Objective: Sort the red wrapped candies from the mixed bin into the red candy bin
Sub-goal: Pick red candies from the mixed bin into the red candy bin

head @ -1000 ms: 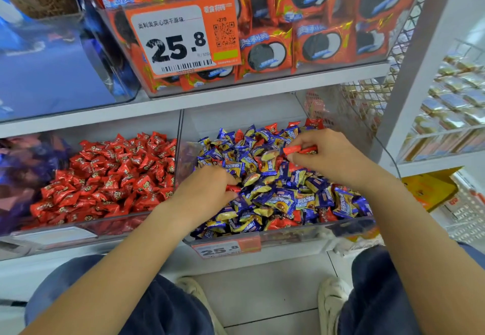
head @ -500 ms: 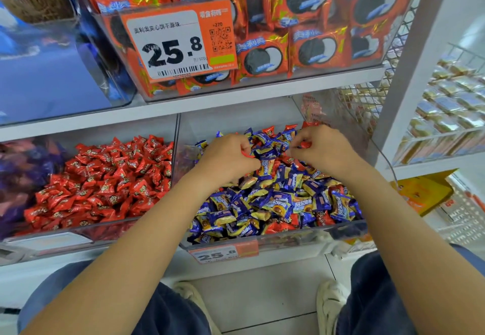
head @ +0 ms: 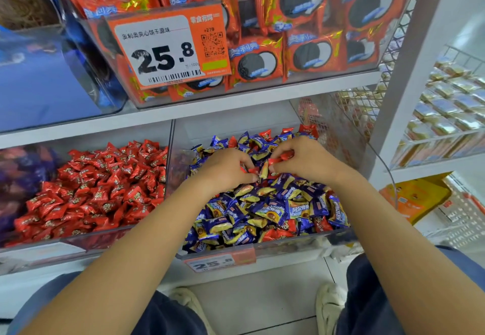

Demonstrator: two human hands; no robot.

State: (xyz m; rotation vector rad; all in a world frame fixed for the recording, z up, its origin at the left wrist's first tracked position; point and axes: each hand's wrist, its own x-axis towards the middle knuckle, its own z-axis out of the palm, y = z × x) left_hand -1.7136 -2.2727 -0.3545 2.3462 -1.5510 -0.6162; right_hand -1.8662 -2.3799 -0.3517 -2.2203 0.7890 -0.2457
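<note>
Head view: both hands [head: 228, 170] [head: 301, 161] on red candies [head: 279, 160].

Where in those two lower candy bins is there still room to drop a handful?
The red candy bin has free room above its pile, deepest along the back wall. The mixed bin is crowded: heaped candies, with the left hand and right hand over the middle.

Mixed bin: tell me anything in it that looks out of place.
Red candies lie scattered among the blue-and-yellow ones in the mixed bin, at the front edge and back. They match the red candy bin alongside. Both hands hold red pieces.
</note>
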